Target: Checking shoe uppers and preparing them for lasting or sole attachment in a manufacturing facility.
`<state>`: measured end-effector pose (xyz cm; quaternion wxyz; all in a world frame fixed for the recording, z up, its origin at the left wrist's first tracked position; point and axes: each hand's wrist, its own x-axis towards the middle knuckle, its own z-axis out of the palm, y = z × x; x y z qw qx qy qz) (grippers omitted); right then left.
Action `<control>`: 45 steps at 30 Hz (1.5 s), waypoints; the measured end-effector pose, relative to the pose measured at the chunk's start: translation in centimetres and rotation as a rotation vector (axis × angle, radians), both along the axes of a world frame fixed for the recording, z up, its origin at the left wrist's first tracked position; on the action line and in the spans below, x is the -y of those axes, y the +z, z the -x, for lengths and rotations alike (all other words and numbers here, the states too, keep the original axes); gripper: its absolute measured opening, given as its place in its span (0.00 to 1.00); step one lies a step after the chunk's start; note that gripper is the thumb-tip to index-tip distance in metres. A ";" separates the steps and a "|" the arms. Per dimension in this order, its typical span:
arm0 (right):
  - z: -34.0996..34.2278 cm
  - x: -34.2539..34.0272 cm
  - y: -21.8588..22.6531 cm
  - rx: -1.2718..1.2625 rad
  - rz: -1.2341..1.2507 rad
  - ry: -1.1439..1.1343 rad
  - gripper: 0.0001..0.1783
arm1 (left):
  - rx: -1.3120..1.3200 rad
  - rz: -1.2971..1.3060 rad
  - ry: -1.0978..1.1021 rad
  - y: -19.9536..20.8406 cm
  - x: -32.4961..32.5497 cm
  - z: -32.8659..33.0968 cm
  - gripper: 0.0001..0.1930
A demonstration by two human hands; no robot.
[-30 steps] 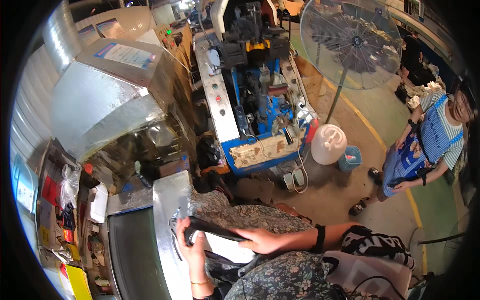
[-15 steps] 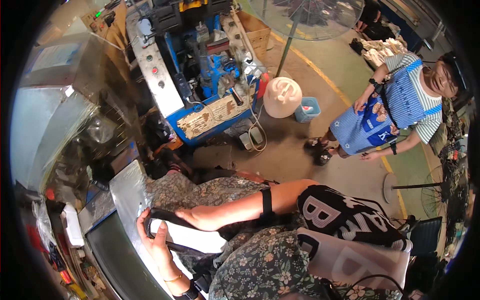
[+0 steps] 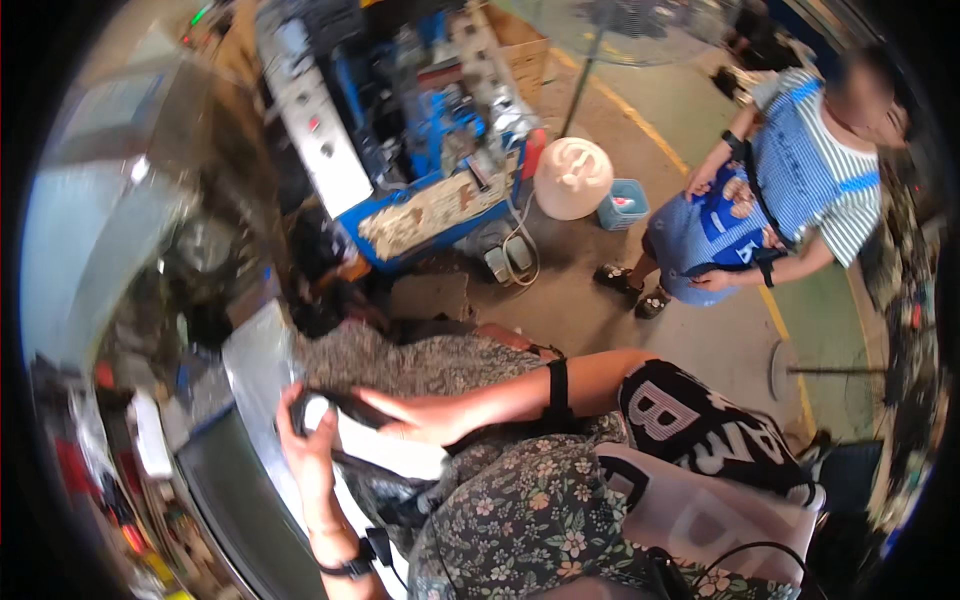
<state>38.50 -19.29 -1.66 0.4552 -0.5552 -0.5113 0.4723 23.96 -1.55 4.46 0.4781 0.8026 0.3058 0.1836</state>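
A black-and-white, shoe-shaped piece point(image 3: 395, 450) lies slantwise in front of my floral clothing, its long white face turned up and its dark edge showing around the end. My left hand point(image 3: 309, 440) is wrapped about its far-left end, the thumb pressed over the white part. Along the upper dark side, my right hand point(image 3: 418, 416) grips the piece; some of its fingers are hidden. Under the left hand is a pale, shiny work surface point(image 3: 262, 350).
A blue machine point(image 3: 440, 215) stands ahead, with a pale lidded drum point(image 3: 572, 180) and a small blue basket point(image 3: 625, 205) beside it. To the right stands a person in a blue apron point(image 3: 745, 215). A dark panel point(image 3: 235, 500) lies at lower left.
The view has shifted and blurred slightly. My right hand has shifted its hold along the piece's upper side. The person in the apron has stepped closer, arms drawn in toward the apron.
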 end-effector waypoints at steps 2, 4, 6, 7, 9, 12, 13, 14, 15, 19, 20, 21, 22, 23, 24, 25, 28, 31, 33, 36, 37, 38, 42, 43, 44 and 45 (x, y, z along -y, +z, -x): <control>1.3 -2.3 -3.4 0.240 -0.513 -0.378 0.41 | 0.513 0.749 -0.220 5.0 3.3 -2.1 0.33; 2.2 -4.0 -4.6 0.260 -0.427 -0.457 0.42 | 0.754 0.725 0.118 0.1 0.1 -0.6 0.32; 2.4 -4.9 0.1 -0.128 0.058 -0.302 0.43 | 0.103 -0.011 0.434 -0.9 2.4 -0.4 0.26; 2.2 -4.1 2.4 -0.012 0.070 -0.254 0.44 | -0.204 -0.461 0.452 -2.4 2.3 0.5 0.24; 3.3 -3.8 5.5 0.190 0.098 -0.254 0.44 | -0.416 -0.856 0.306 1.4 3.5 0.0 0.13; 4.6 -3.4 8.1 0.160 0.262 -0.201 0.43 | -0.520 -0.739 0.306 1.8 2.6 1.0 0.10; 4.8 -3.2 6.6 0.100 0.079 -0.241 0.43 | -0.463 -0.686 0.026 1.5 1.4 2.6 0.15; 4.3 -3.3 4.1 0.040 -0.106 -0.299 0.42 | 0.074 0.059 -0.028 2.2 2.2 3.1 0.26; 4.0 -3.5 3.1 0.015 -0.192 -0.274 0.41 | 0.060 0.030 0.007 0.0 3.4 4.6 0.30; 4.3 -2.3 1.8 0.149 -0.253 -0.377 0.39 | -0.159 -0.335 0.246 -2.0 9.0 3.9 0.33; 4.2 -2.3 2.2 0.204 -0.215 -0.443 0.39 | -0.180 -0.501 0.275 -2.0 8.9 3.0 0.32; 3.6 -2.4 2.4 0.174 -0.219 -0.433 0.39 | -0.048 -0.346 0.337 -1.7 9.1 2.2 0.29; 3.8 -2.0 2.3 0.178 -0.208 -0.458 0.39 | 0.144 -0.287 0.339 -2.8 9.2 2.2 0.29; 3.5 -2.1 2.3 0.234 -0.186 -0.412 0.39 | 0.159 -0.274 0.308 -2.8 8.6 2.0 0.29; 2.8 -2.2 2.3 0.296 -0.158 -0.381 0.40 | 0.259 -0.155 0.337 -2.5 7.4 2.1 0.29; 2.4 -2.3 2.0 0.282 -0.145 -0.382 0.41 | 0.357 -0.020 0.349 -2.4 5.8 1.8 0.30; 2.7 -1.6 2.8 0.021 -0.007 -0.231 0.43 | 0.569 0.433 0.414 -1.3 3.8 0.1 0.33; 2.1 -0.7 2.5 0.204 -0.172 -0.127 0.46 | 0.537 0.601 0.306 0.4 1.4 -1.8 0.35; 0.7 -0.5 3.6 0.168 -0.122 -0.065 0.44 | 0.512 0.627 0.269 -0.2 0.7 -2.4 0.35; -2.8 -3.7 4.1 -0.025 0.008 0.009 0.39 | 0.468 0.567 0.180 -0.7 0.8 -2.3 0.26; -2.7 -4.5 4.5 -0.220 -0.143 -0.115 0.34 | 0.423 0.469 0.154 -0.5 1.0 -2.3 0.20; -2.4 -5.7 4.2 -0.199 -0.305 -0.280 0.32 | 0.395 0.380 0.158 -1.0 1.1 -2.3 0.19; -3.8 -9.2 3.5 -0.291 -0.355 -0.091 0.24 | 0.356 0.335 0.153 -1.9 1.4 -3.1 0.22; -4.1 -9.6 3.6 -0.188 -0.373 -0.026 0.21 | 0.408 0.443 0.116 -1.6 1.2 -3.1 0.23; -3.7 -9.8 4.0 -0.193 -0.376 -0.013 0.21 | 0.459 0.541 0.092 -1.1 1.1 -2.4 0.24; -3.1 -9.7 4.4 -0.149 -0.382 -0.049 0.17 | 0.506 0.728 0.187 -1.4 1.3 -1.2 0.25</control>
